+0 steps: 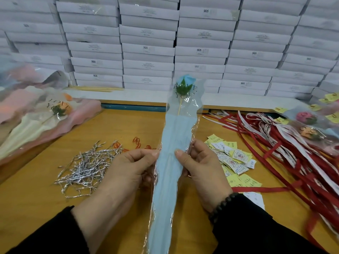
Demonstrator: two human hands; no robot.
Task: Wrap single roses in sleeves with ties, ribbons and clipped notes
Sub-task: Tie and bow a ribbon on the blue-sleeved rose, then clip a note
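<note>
Behind the bench, white cartons [148, 50] stacked in about six columns, too many to count, several stamped "SGS".

On the wooden table [117, 125], at far left, one heap of unused sleeves [36, 114] in pink and cream, the top one printed "LOVE YOU", with one orange rose [63, 109] among them.

At right, a tangle of red and white ribbons [275, 143], uncountable.

In the middle, held up over the table, one blue sleeve [172, 143] with clear top, faint lettering near the bloom only partly legible, and inside it one blue rose [186, 80] on a pale stem.

Left hand [128, 167] pinching the sleeve's left edge; right hand [200, 162] gripping the right edge, thumb on the front. One dark bead bracelet [222, 204] on the right wrist.

Far right, finished wrapped roses [308, 125], at least two, with yellow notes clipped on.

Silver twist ties [82, 167] in one loose pile, uncountable.

Yellow and white notes [233, 158] in one scatter, handwriting too small to read.

Several orange paper clips [137, 142], count unclear.
</note>
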